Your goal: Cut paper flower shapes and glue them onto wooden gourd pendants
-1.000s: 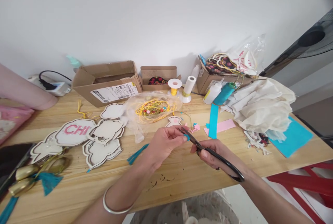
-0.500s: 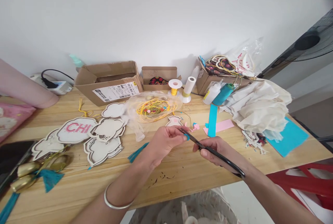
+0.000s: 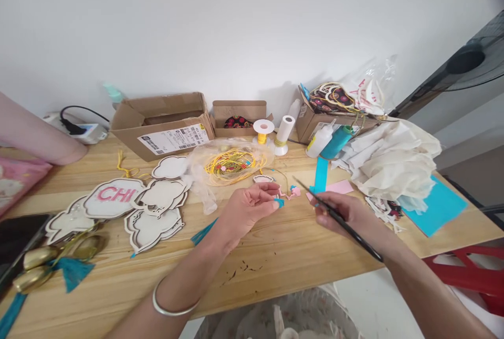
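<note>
Between its thumb and fingers my left hand pinches a small blue piece of paper or felt. Just behind it lies a small white plaque, partly covered by the fingers. My right hand is closed around black scissors, whose blades point up and to the left, apart from the blue piece. Beyond the scissors rest a blue strip and a pink strip. Small pink scraps lie between the hands.
White shaped plaques, one lettered CHI, lie at left near brass bells. A bag of yellow cord, cardboard boxes and spools stand behind. White cloth is heaped at right; a bin stands below the table edge.
My right hand has drawn the scissors away to the right, off the blue piece. My left hand still holds that piece, its fingers now more spread.
</note>
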`<action>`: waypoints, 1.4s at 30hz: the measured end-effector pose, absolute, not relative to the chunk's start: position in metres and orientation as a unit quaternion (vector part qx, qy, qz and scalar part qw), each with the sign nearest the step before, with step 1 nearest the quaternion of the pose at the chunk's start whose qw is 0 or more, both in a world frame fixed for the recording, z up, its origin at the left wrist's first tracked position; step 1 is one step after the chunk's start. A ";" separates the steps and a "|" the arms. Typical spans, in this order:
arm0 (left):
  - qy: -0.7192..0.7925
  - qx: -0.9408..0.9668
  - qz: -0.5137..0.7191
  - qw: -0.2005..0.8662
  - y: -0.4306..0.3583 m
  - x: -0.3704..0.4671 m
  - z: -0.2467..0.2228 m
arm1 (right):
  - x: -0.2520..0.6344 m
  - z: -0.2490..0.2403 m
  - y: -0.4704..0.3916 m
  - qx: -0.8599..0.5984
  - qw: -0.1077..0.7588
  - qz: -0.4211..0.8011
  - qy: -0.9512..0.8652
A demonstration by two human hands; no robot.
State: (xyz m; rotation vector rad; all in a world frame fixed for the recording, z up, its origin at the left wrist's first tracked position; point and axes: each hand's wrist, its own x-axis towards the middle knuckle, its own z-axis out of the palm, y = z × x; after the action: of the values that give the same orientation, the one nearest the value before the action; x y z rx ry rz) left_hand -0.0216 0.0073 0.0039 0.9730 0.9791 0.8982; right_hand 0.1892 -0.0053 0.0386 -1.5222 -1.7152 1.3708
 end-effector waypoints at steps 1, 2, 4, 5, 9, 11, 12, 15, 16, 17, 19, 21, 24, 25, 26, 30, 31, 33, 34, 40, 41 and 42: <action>0.429 0.442 0.398 0.680 0.007 -0.021 0.003 | 0.183 0.040 -0.004 -0.545 0.270 0.493 -0.621; 0.422 0.453 0.396 0.678 0.007 -0.021 0.001 | 0.177 0.040 -0.002 -0.533 0.301 0.489 -0.622; 0.407 0.479 0.398 0.668 0.007 -0.020 -0.002 | 0.164 0.038 0.001 -0.507 0.333 0.483 -0.632; 0.399 0.495 0.400 0.660 0.007 -0.020 -0.005 | 0.159 0.035 0.003 -0.494 0.339 0.482 -0.639; 0.379 0.559 0.395 0.622 0.009 -0.021 -0.012 | 0.150 0.027 0.011 -0.465 0.320 0.479 -0.672; 0.381 0.581 0.385 0.608 0.010 -0.022 -0.013 | 0.150 0.026 0.014 -0.465 0.305 0.475 -0.682; 0.383 0.588 0.381 0.602 0.010 -0.023 -0.012 | 0.150 0.026 0.015 -0.466 0.300 0.474 -0.684; 0.396 0.603 0.377 0.581 0.011 -0.023 -0.011 | 0.149 0.026 0.016 -0.474 0.306 0.485 -0.669; 0.403 0.604 0.380 0.573 0.011 -0.023 -0.010 | 0.149 0.025 0.016 -0.476 0.316 0.496 -0.654; 0.412 0.600 0.385 0.568 0.011 -0.023 -0.009 | 0.148 0.024 0.016 -0.478 0.330 0.511 -0.634; 0.425 0.575 0.397 0.575 0.011 -0.021 -0.007 | 0.146 0.022 0.016 -0.482 0.362 0.539 -0.588; 0.432 0.532 0.408 0.603 0.010 -0.018 -0.004 | 0.144 0.018 0.015 -0.489 0.402 0.550 -0.545; 0.445 0.470 0.423 0.634 0.007 -0.013 0.001 | 0.141 0.013 0.013 -0.497 0.468 0.536 -0.496; 0.451 0.457 0.428 0.636 0.006 -0.011 0.003 | 0.140 0.011 0.012 -0.499 0.486 0.529 -0.485; 0.457 0.448 0.433 0.635 0.005 -0.009 0.004 | 0.139 0.010 0.011 -0.500 0.501 0.520 -0.477; 0.494 0.422 0.444 0.618 0.005 -0.002 0.007 | 0.134 0.005 0.008 -0.499 0.543 0.490 -0.464; 0.505 0.418 0.444 0.611 0.006 -0.001 0.008 | 0.134 0.003 0.008 -0.495 0.550 0.489 -0.461; 0.527 0.416 0.440 0.595 0.009 0.001 0.010 | 0.133 0.000 0.008 -0.487 0.560 0.492 -0.456; 0.536 0.420 0.435 0.588 0.010 0.002 0.011 | 0.133 -0.001 0.009 -0.484 0.561 0.493 -0.456; 0.549 0.508 0.390 0.537 0.018 0.000 0.018 | 0.142 -0.001 0.013 -0.491 0.524 0.502 -0.483; 0.542 0.523 0.392 0.528 0.019 0.001 0.018 | 0.144 0.000 0.014 -0.495 0.514 0.499 -0.492; 0.534 0.531 0.397 0.525 0.020 0.001 0.019 | 0.147 0.001 0.014 -0.499 0.507 0.491 -0.503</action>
State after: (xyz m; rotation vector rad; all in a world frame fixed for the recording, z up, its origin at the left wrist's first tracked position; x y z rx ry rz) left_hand 0.0010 0.0205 0.0187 1.2710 1.2771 0.9495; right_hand 0.1467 0.0140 0.0006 -1.2041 -1.2120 1.1831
